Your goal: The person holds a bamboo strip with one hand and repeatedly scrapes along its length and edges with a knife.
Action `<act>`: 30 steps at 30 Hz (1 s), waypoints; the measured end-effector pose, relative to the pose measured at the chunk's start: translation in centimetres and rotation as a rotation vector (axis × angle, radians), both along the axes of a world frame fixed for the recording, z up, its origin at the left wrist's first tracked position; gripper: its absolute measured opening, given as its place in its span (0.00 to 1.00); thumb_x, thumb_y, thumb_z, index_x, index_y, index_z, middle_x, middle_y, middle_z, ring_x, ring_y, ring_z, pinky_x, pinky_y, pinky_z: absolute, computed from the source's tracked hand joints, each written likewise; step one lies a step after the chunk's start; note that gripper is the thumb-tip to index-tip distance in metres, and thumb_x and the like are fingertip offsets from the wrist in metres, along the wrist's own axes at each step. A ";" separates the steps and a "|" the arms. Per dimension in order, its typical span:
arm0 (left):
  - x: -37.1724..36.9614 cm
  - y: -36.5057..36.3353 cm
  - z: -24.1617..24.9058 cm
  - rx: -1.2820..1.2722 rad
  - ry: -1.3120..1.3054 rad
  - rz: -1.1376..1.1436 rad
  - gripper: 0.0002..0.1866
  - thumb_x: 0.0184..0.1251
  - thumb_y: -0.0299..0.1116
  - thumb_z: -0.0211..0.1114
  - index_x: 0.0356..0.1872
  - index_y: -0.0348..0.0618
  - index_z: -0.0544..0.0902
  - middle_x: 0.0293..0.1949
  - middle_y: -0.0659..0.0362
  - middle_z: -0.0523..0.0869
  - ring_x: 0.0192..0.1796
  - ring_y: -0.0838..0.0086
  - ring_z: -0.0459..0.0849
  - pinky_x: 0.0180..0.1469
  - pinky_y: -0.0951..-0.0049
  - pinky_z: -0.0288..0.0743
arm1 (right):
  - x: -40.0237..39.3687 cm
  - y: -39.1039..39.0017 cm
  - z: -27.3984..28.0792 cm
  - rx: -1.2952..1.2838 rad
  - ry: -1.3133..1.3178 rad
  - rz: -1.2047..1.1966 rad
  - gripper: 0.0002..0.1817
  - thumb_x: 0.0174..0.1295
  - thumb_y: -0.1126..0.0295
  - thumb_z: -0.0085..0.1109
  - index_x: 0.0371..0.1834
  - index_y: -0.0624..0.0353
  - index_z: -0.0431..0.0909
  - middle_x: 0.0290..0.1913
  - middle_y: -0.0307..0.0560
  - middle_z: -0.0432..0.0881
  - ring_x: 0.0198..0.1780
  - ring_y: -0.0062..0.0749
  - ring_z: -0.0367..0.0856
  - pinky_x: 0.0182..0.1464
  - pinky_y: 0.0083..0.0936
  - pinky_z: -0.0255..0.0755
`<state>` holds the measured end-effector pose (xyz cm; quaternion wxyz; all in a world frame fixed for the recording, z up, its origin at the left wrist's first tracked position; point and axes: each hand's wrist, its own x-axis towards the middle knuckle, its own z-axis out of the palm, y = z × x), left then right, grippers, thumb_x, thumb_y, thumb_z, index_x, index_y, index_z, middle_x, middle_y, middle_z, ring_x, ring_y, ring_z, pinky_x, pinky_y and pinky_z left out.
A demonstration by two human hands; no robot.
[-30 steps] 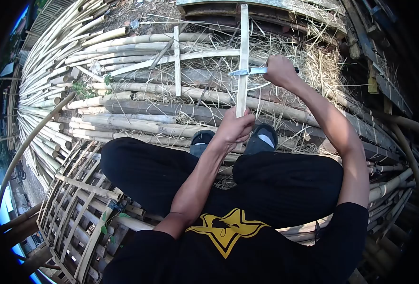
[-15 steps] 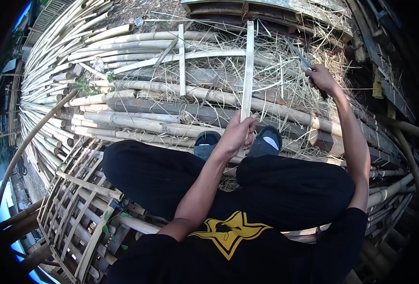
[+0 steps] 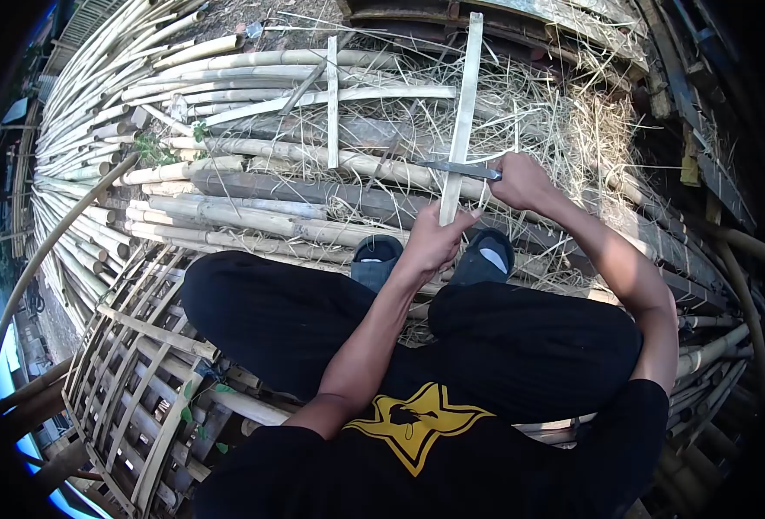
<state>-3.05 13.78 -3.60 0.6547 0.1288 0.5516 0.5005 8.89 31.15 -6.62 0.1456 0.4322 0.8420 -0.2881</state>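
Since half a second ago my right hand has swung down from out at the right and brought the steel-bladed knife back onto the long pale flat bamboo strip; the blade now lies crosswise against the strip's lower part, touching it. My right fingers are wrapped tight around the knife handle. My left hand is clamped on the strip's bottom end, just below the blade, holding the strip upright and tilted slightly right. Beyond the strip lies a heap of pale dry straw shavings over stacked round bamboo poles. Just below the strip's end sit my dark shoes. Well to the left of the strip, a woven bamboo-lattice frame rests beside my knee.
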 end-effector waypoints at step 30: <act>0.2 -1.8 1.9 0.015 -0.077 -0.152 0.16 0.68 0.35 0.66 0.28 0.47 0.67 0.13 0.72 0.64 0.09 0.90 0.57 0.09 0.83 0.45 | 18.0 18.2 -0.7 0.273 0.194 -0.833 0.32 0.52 0.38 0.62 0.17 0.62 0.74 0.20 0.46 0.77 0.25 0.34 0.76 0.29 0.33 0.68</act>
